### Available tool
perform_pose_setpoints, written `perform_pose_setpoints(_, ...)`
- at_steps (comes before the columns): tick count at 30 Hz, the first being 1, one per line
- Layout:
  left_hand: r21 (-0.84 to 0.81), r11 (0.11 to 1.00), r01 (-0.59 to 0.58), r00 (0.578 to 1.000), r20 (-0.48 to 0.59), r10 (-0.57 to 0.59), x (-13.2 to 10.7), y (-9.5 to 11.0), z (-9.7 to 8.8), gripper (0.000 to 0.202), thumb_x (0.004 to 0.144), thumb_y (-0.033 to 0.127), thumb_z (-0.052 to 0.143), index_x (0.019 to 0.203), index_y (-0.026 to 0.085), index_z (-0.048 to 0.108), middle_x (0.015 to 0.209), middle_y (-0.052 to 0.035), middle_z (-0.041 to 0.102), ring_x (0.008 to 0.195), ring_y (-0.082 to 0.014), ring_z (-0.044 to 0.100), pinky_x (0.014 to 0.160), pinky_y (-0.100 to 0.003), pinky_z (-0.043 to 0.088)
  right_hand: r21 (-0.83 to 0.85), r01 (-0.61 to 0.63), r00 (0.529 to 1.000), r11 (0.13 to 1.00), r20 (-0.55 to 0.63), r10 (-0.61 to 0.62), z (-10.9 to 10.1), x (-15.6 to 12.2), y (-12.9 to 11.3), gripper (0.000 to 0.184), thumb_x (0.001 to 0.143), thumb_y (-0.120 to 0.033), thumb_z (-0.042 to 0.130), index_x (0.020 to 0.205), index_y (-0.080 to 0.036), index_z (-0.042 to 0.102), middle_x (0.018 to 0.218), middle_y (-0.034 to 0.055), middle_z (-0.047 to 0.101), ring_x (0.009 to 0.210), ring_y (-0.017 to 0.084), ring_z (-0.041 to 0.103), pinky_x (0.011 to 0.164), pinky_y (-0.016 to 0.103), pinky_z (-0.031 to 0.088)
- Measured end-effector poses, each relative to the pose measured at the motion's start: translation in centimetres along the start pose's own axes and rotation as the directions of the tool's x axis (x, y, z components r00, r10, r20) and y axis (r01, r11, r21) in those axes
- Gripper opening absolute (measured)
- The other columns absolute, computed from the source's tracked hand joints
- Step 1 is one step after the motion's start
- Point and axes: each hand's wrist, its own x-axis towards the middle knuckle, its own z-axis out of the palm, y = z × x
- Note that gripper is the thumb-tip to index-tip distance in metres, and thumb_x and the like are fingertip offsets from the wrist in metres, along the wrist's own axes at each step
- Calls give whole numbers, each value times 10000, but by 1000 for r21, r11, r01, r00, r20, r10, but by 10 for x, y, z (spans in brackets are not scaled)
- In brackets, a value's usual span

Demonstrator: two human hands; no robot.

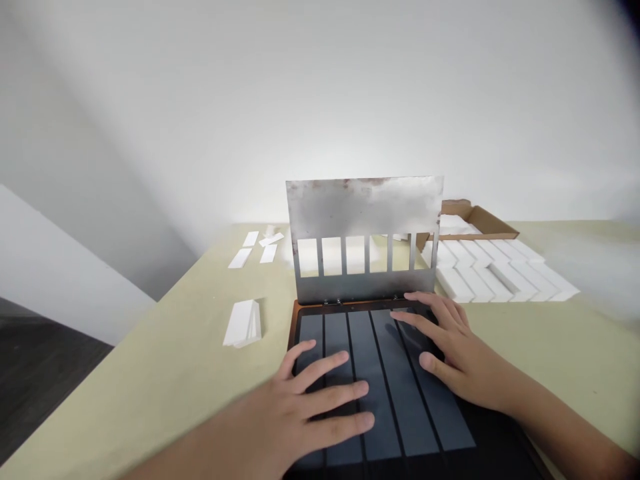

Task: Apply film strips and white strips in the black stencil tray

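A dark flat board [400, 460] lies in front of me, bearing several long blue-grey strips [373, 340] side by side with black gaps between. Hinged to its far edge, a metal plate with rectangular cut-outs [365, 207] stands upright. My left hand [305, 413] is spread over the strips on the left, palm down, fingers apart. Over the upper right strips is my right hand [457, 347], its fingers stretched out and holding nothing. Whether the fingertips touch the strips or hover just above, I cannot tell.
A stack of white cards [243, 323] lies left of the board. Farther back are several loose white pieces [240, 258]. On the right, rows of white stacked pieces [500, 280] sit before a cardboard box [493, 223]. The yellowish table [165, 373] meets a white wall behind.
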Motion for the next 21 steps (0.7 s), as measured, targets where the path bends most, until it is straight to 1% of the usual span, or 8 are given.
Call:
perform_pose_setpoints(7, -38, 999, 17, 1000, 19, -16, -1, -4, 9, 794, 994, 581, 585, 1689, 366, 268, 1729, 6, 316, 1606, -447, 245, 1284, -728, 166, 34, -2, 1000, 999, -24, 3, 3, -2, 2, 547, 1055, -524, 498, 1587, -413, 432, 1673, 91, 313, 1551, 402, 297, 1199, 673, 374)
perform_pose_setpoints(10, -91, 996, 24, 999, -23, -26, -2, -2, 11, 797, 977, 596, 621, 1676, 389, 300, 1714, -13, 359, 1590, -466, 277, 1273, -752, 164, 13, 3, 990, 1000, -140, -1, -2, 0, -5, 519, 1059, -495, 495, 1565, -394, 446, 1647, 104, 354, 1529, 396, 346, 1189, 647, 388)
perform_pose_setpoints(12, -82, 996, 37, 999, 0, -37, -2, -1, 14, 786, 993, 610, 600, 1680, 404, 279, 1738, -13, 306, 1605, -456, 244, 1272, -754, 144, -54, 9, 969, 999, -247, -22, -18, 13, -14, 515, 1054, -505, 509, 1548, -368, 452, 1619, 130, 394, 1507, 405, 383, 1181, 653, 374)
perform_pose_setpoints(15, 10, 1000, 24, 1000, -17, -24, -5, -1, 19, 771, 1012, 654, 558, 1681, 402, 269, 1750, -22, 284, 1611, -407, 260, 1288, -695, 163, -236, 19, 926, 972, -363, -106, -61, 58, -29, 540, 1049, -556, 500, 1531, -313, 468, 1606, 156, 436, 1493, 423, 404, 1196, 679, 300)
perform_pose_setpoints(17, 82, 995, 62, 989, -141, -50, -12, -3, 16, 732, 986, 698, 585, 1625, 392, 400, 1680, -38, 445, 1549, -360, 400, 1293, -597, 245, -326, -12, 901, 945, -413, -131, -96, 102, -37, 600, 1050, -601, 453, 1542, -258, 472, 1642, 167, 420, 1515, 432, 378, 1220, 684, 243)
perform_pose_setpoints(19, 111, 969, 221, 930, -324, -175, -25, -7, 5, 586, 982, 697, 596, 1469, 372, 588, 1515, -41, 630, 1428, -309, 541, 1261, -504, 343, -310, -109, 932, 944, -362, -12, -126, 149, -40, 620, 1085, -572, 345, 1581, -212, 440, 1639, 163, 454, 1526, 424, 375, 1240, 680, 209)
perform_pose_setpoints(20, 99, 939, 328, 880, -393, -266, -34, -11, -4, 493, 1013, 659, 568, 1388, 347, 643, 1444, -52, 671, 1383, -296, 572, 1238, -486, 376, -281, -151, 962, 948, -265, 74, -138, 171, -41, 608, 1100, -557, 281, 1567, -213, 462, 1590, 155, 524, 1493, 414, 429, 1230, 693, 221)
perform_pose_setpoints(21, 82, 904, 420, 832, -431, -348, -44, -15, -13, 434, 1061, 578, 519, 1375, 307, 646, 1435, -86, 662, 1380, -303, 566, 1226, -501, 386, -272, -144, 979, 952, -182, 96, -148, 189, -41, 584, 1105, -538, 260, 1491, -218, 560, 1488, 143, 630, 1406, 403, 535, 1196, 688, 296)
